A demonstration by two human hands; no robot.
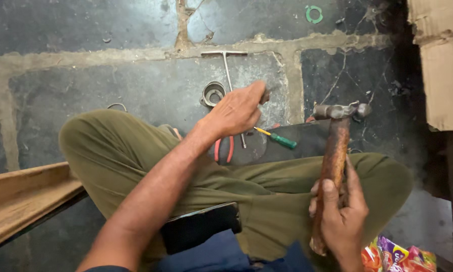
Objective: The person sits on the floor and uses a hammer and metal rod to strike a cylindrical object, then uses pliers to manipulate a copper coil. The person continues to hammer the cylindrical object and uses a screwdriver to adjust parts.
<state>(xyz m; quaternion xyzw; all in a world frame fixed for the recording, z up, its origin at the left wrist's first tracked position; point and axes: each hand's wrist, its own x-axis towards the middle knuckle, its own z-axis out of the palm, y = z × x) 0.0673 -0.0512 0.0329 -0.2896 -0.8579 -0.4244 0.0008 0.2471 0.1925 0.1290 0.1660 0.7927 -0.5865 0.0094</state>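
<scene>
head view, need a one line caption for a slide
Seated cross-legged on a stone floor, right hand grips a wooden-handled hammer while left hand reaches over scattered tools.

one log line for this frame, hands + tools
right hand: grips hammer | left hand: reaching over floor, fingers blurred | nearby: T-handle wrench, metal ring part, green screwdriver, red pliers

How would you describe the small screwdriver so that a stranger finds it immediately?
Look at the dark stone floor in front of the crossed legs. Just beyond the left hand lies the screwdriver, beside red-handled pliers. It alone has a green handle and a yellow shaft.
</scene>
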